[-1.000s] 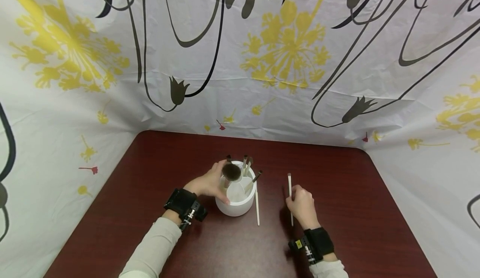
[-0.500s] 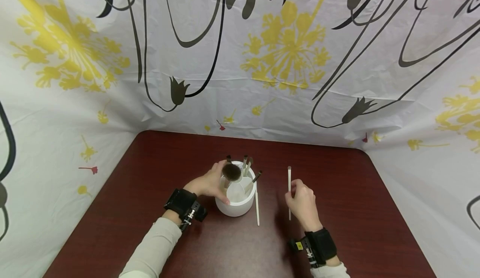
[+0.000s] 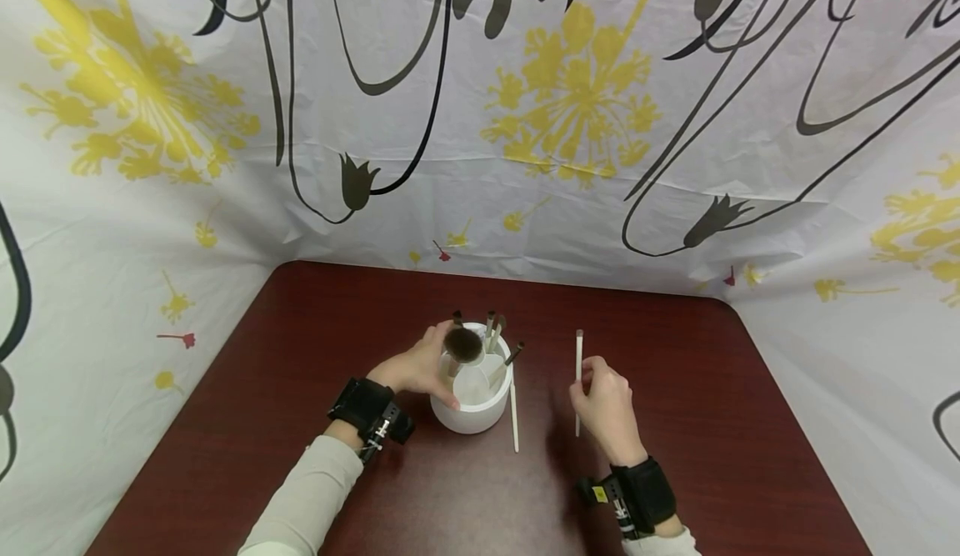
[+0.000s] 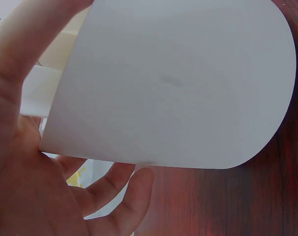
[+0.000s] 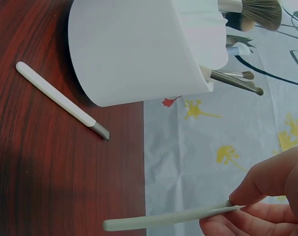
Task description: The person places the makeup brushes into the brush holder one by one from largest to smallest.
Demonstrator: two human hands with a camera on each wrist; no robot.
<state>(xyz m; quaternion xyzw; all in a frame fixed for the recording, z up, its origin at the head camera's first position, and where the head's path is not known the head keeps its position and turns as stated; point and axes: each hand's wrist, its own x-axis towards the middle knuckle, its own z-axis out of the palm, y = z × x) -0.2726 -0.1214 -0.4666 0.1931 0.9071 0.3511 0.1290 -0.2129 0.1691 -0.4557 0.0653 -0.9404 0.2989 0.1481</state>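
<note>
My left hand grips the left side of a round white brush holder, which stands upright on the table. In the left wrist view its smooth wall sits between the thumb and the fingers. Several makeup brushes stand in it, among them a large fluffy brush. To the right of the holder, my right hand pinches a slim white-handled makeup brush with its bristles pointing away from me. Another white-handled brush lies on the table between the holder and the right hand.
The dark red-brown table has rounded far corners. White cloth printed with yellow flowers and grey stems hangs behind it and along both sides. Black straps with small cameras are on both wrists.
My right hand has lifted slightly and moved a little away from me with the pinched brush. The left hand, the holder and the lying brush have stayed put.
</note>
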